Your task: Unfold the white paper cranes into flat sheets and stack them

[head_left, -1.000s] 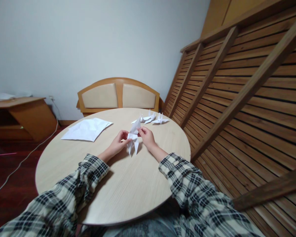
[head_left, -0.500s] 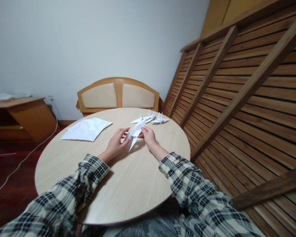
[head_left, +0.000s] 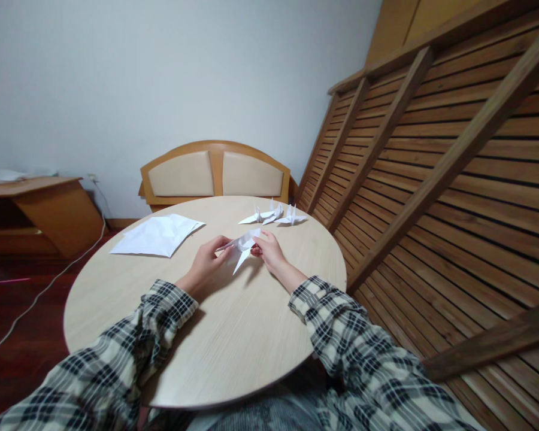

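Observation:
Between my two hands, a white folded paper (head_left: 242,244) is held above the round table, one narrow point of it hanging down toward me. My left hand (head_left: 209,257) pinches its left side between thumb and fingers. On the right side, my right hand (head_left: 269,248) grips the paper with thumb and fingers closed, the fingertips partly behind it. Just beyond the hands stand several white paper cranes (head_left: 291,216), with pointed wings and upright tips.
White paper sheets (head_left: 157,234) lie stacked on the left of the round wooden table (head_left: 238,341). Behind it is a headboard (head_left: 179,173). A slatted wooden panel (head_left: 431,179) leans along the right. At left stand a desk (head_left: 49,209) and a white cable (head_left: 45,287) on the floor.
My left hand has closed onto the paper's left side. The long flap that pointed up and away has come down, and the paper now spreads wider between my hands.

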The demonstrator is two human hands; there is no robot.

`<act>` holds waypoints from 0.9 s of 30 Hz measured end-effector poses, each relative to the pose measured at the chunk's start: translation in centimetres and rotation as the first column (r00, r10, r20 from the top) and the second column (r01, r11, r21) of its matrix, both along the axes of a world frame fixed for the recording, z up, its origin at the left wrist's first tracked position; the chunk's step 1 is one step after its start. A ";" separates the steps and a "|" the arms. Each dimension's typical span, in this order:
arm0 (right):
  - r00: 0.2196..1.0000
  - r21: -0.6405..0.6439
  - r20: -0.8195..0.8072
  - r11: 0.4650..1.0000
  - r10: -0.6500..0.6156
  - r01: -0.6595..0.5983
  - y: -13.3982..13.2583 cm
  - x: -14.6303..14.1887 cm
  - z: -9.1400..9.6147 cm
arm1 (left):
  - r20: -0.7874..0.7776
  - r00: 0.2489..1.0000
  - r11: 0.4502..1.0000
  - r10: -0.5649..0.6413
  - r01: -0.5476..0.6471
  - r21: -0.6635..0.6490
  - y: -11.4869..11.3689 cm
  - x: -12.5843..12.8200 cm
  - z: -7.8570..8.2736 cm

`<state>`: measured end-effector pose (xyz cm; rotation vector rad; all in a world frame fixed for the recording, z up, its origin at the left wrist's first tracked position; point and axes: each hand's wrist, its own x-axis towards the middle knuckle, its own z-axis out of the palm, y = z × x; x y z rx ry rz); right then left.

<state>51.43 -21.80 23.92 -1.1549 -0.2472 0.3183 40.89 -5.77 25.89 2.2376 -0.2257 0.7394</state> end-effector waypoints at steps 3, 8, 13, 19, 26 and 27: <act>0.994 -0.059 0.109 0.998 0.002 0.005 0.1 -0.1 -0.2 | 0.009 0.999 0.992 0.035 -0.033 -0.124 0.0 0.1 0.0; 0.922 -0.143 0.364 0.986 0.132 -0.085 0.7 -0.4 -0.6 | 0.025 0.989 0.954 0.149 -0.137 -0.266 0.3 0.5 0.2; 0.870 -0.133 0.408 0.961 0.277 -0.244 0.9 -1.2 -0.7 | 0.070 0.963 0.926 0.261 -0.229 -0.301 0.8 0.8 -0.1; 0.854 -0.157 0.244 0.888 0.460 -0.433 0.4 -2.0 -0.6 | 0.085 0.961 0.947 0.263 -0.240 -0.214 0.7 0.5 -0.4; 0.860 0.034 0.155 0.868 0.485 -0.496 0.3 -2.1 0.2 | 0.094 0.972 0.975 0.214 -0.208 -0.074 0.8 0.4 -0.5; 0.869 0.059 0.153 0.874 0.470 -0.483 0.2 -2.1 0.3 | 0.092 0.974 0.978 0.206 -0.202 -0.053 0.9 0.4 -0.6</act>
